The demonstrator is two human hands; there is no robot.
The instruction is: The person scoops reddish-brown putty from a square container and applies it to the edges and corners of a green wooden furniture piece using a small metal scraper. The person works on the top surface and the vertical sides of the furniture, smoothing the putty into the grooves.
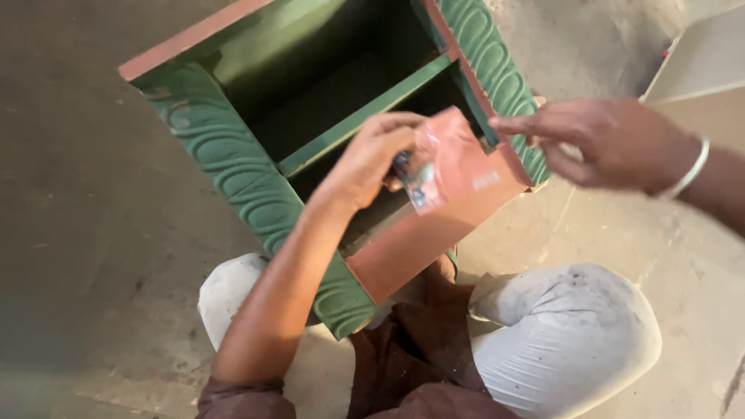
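Presently, the left hand (369, 159) pinches a small clear plastic packet (423, 174) at frame centre, fingers closed on its edge. The packet hangs over the green carved wooden cabinet (233, 171), above its reddish-brown edge panel (419, 244). The right hand (601, 140), at right, is loosely open, fingers extended toward the cabinet's upper right corner, holding nothing. A metal bangle (691, 171) circles its wrist.

Soft daylight falls from about two o'clock, leaving the concrete floor (683, 256) pale and slightly washed out there, while the ground toward nine o'clock sinks into dim grey-green shade. The inside of the green cabinet (326, 85) lies in deep shadow. The right hand (605, 143) is smeared by motion blur, and the whole picture looks soft and a little grainy.
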